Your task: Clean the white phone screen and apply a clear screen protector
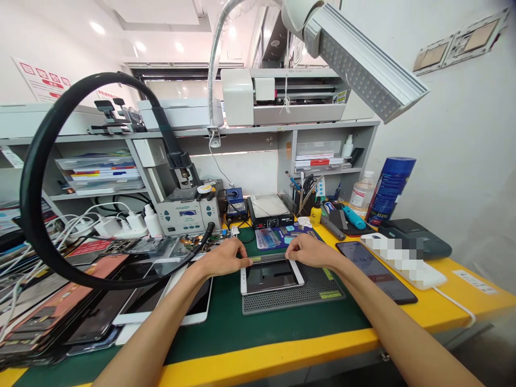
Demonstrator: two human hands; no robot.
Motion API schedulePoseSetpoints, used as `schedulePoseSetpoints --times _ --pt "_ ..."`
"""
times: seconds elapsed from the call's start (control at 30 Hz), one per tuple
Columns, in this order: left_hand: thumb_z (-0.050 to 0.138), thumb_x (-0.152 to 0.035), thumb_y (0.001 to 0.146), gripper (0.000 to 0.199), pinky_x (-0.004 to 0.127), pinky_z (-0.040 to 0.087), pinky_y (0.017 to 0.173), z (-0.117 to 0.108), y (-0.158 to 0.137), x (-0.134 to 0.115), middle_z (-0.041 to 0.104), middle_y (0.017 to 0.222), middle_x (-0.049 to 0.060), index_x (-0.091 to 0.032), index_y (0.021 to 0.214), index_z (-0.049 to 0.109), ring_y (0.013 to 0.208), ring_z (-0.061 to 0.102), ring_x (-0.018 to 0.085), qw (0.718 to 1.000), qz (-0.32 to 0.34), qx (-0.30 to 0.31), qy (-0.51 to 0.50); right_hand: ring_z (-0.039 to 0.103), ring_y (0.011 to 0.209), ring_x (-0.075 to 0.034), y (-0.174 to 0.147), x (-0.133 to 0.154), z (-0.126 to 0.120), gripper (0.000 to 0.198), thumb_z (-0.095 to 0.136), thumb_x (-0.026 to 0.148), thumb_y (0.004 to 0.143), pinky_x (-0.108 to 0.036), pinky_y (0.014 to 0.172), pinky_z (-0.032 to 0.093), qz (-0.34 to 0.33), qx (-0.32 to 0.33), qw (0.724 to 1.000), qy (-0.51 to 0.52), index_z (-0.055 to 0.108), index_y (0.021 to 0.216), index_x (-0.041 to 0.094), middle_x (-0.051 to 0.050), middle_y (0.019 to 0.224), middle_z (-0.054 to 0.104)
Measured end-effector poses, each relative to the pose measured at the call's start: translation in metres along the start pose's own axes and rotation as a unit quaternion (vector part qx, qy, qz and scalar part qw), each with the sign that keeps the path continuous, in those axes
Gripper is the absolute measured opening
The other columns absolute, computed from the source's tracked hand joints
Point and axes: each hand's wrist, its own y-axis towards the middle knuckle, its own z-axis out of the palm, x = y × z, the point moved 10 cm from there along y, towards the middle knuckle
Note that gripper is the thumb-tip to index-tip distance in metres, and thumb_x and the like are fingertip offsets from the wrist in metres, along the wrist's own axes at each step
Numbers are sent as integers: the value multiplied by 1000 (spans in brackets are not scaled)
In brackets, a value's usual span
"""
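A white-framed phone (272, 277) with a dark screen lies sideways on a grey perforated mat (290, 302). My left hand (229, 257) is closed in a pinch at the phone's far edge, towards its left corner. Opposite it, my right hand (309, 250) pinches at the same far edge, near the right corner. The fingertips hide what exactly lies between them; a thin film there cannot be made out.
Stacked phones and screens (97, 301) crowd the left side. A black hose (30, 183) loops over them from a hot-air station (187, 215). Behind the mat stands a heating plate (271, 212). To the right lie a dark phone (374, 271) and a white power strip (403, 260).
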Motion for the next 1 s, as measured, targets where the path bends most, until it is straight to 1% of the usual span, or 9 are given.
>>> schedulePoseSetpoints --times 0.17,0.3,0.37,0.5,0.67,0.83,0.93,1.0 --pt "60 -57 74 37 28 43 64 1 2 1 65 87 4 -20 77 66 86 61 24 1000 -19 -9 15 53 63 -17 0 0 1 16 58 24 68 -25 52 35 0 2 1000 6 71 65 15 -4 74 70" --pt "60 -61 72 41 29 42 63 2 5 1 66 83 5 -20 71 63 87 62 26 998 -38 -23 34 53 62 -16 1 -2 0 17 58 25 68 -25 53 35 3 -11 1000 2 72 67 15 -3 68 67" --pt "61 -63 71 43 30 43 66 2 5 0 66 87 6 -21 71 62 91 61 28 997 -47 -35 46 53 62 -16 2 -2 0 17 58 25 68 -24 53 35 4 -16 1000 0 73 68 16 -2 65 65" --pt "59 -69 71 47 34 43 70 2 6 -3 65 95 9 -22 72 60 98 59 32 994 -62 -48 69 56 65 -17 2 -3 -1 18 59 25 68 -24 54 36 4 -26 1000 -2 74 71 16 -2 66 66" --pt "56 -76 69 54 35 44 70 4 7 -7 65 96 12 -22 68 58 101 58 35 991 -81 -50 91 56 64 -17 3 -4 -1 17 59 27 70 -24 52 34 2 -31 999 -5 72 71 17 -2 67 67" --pt "51 -81 69 58 39 45 74 6 8 -10 65 103 14 -22 70 57 105 56 38 988 -103 -54 105 57 66 -17 5 -6 0 16 59 28 72 -25 54 36 0 -36 999 -9 71 71 17 -3 69 67" --pt "47 -81 72 60 43 45 77 6 6 -13 63 108 17 -21 75 57 109 54 41 986 -112 -57 106 57 67 -17 4 -5 -1 19 60 32 75 -25 54 35 -3 -42 999 -18 69 70 16 -3 68 66" --pt "44 -80 74 62 45 45 78 6 4 -15 63 110 19 -20 78 58 109 53 42 987 -110 -57 103 56 66 -17 3 -4 -3 26 59 38 79 -25 54 34 -4 -49 998 -27 68 69 16 -2 66 64"
